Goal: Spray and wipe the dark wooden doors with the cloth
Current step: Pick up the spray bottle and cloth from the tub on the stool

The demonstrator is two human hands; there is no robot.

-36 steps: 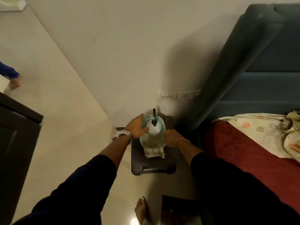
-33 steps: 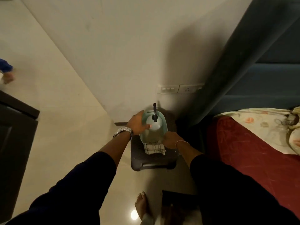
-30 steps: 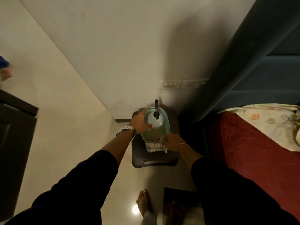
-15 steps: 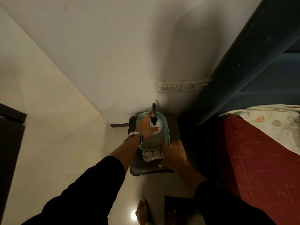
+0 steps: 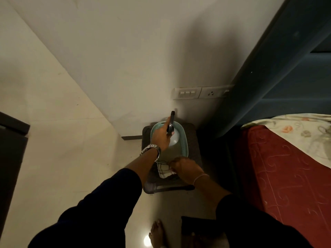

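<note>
Checked cloth (image 5: 163, 171), seemingly crumpled.

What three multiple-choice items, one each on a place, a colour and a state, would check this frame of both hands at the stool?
1. Where does the tub stand?
A. on the dark stool
B. on the red bed
C. on the floor by the foot

2. What colour is the tub's rim?
A. red
B. pale green
C. black

3. What is the right hand doing?
A. hanging idle
B. pressing a wall switch
C. pinching the checked cloth

Answers: 1 A, the stool shows all round the tub. 2 B, the rim reads pale green. 3 C, its fingers close on the cloth at the tub's near edge, while the left hand grips the spray bottle in the tub.
</note>
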